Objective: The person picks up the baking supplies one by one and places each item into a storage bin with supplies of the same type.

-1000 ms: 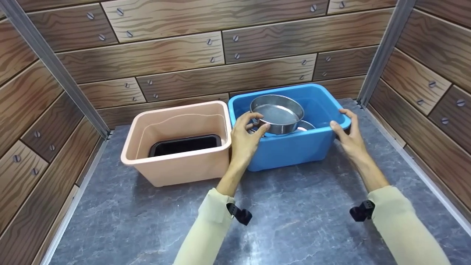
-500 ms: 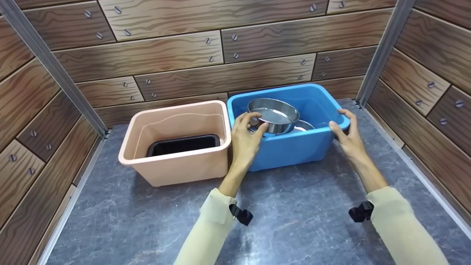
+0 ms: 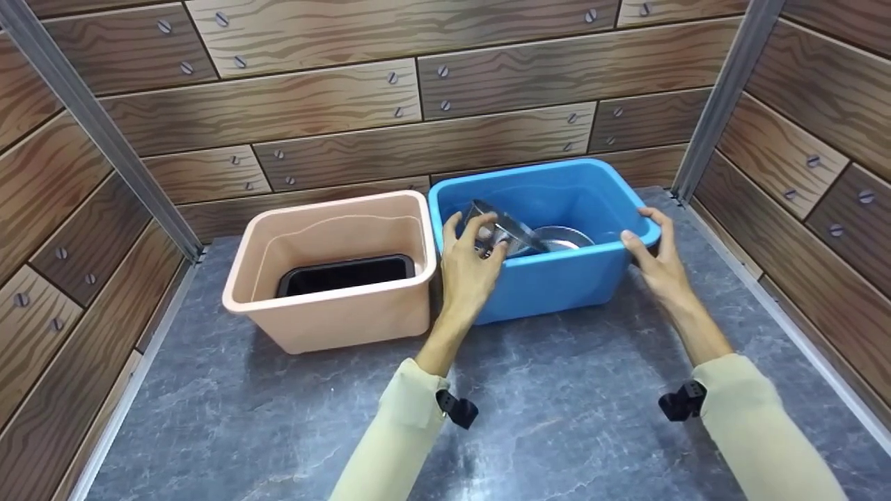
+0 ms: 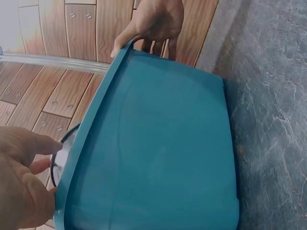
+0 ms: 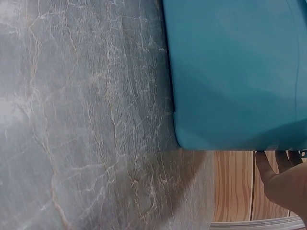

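Note:
My left hand (image 3: 472,271) is at the left part of the blue bin (image 3: 550,289), its curled fingers and thumb on a round metal sieve (image 3: 511,229). This sieve is steeply tilted, right side down, inside the bin. Part of it hides behind my fingers. Another round metal piece (image 3: 567,236) lies to its right in the bin, only partly visible. My right hand (image 3: 658,261) grips the bin's right rim near the front corner, thumb in front. In the left wrist view, the sieve's dark rim (image 4: 55,167) shows beside my left fingertips.
A peach-coloured bin (image 3: 341,320) stands left of the blue one, with a black rectangular tray (image 3: 348,273) inside. Both bins rest on a grey marbled table (image 3: 557,417). Wood-patterned walls (image 3: 362,132) enclose the back and sides.
The sieve has gone from nearly level above the bin's rim to lower and steeply tilted inside it. My left hand has shifted only slightly; my right hand stays on the rim.

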### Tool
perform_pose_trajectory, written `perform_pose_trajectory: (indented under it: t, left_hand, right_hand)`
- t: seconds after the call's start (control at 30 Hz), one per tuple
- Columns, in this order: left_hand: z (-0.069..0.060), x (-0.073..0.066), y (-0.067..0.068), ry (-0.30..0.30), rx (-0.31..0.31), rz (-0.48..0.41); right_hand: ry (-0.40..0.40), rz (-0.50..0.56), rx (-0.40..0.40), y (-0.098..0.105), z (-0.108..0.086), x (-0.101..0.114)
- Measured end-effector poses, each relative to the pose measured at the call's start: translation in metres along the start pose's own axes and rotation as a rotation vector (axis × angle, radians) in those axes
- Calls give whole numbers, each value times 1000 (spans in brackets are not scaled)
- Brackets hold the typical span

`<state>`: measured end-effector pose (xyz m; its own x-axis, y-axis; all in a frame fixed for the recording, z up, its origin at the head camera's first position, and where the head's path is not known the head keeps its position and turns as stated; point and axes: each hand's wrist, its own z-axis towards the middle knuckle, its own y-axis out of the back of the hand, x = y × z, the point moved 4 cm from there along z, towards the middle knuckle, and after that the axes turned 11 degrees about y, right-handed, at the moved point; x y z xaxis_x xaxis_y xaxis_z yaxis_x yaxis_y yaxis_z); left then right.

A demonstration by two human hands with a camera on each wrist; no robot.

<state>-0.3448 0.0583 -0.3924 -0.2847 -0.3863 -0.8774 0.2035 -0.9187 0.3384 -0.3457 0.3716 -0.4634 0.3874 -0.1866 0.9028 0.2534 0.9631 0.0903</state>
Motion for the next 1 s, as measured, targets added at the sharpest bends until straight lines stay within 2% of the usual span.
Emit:
perform_pose_trajectory:
  t: [0.23,0.47,0.57,0.8,1.0]
  left_hand:
    - [1,2,4,32,20,-105]
    - [0,6,11,112,54,-238]
    - [-3,6,17,128,71,-281]
    - [-16,6,36,82,99,-301]
    - [-23,0,63,21,114,-346]
  right_hand:
    - [8,-25,9,-2,2,2]
    - [10,-13,10,0,2,1]
    - [12,-2,6,1,2,0]
    - [-2,26,2,2,0,-2]
    - [-16,11,15,-1,2,2]
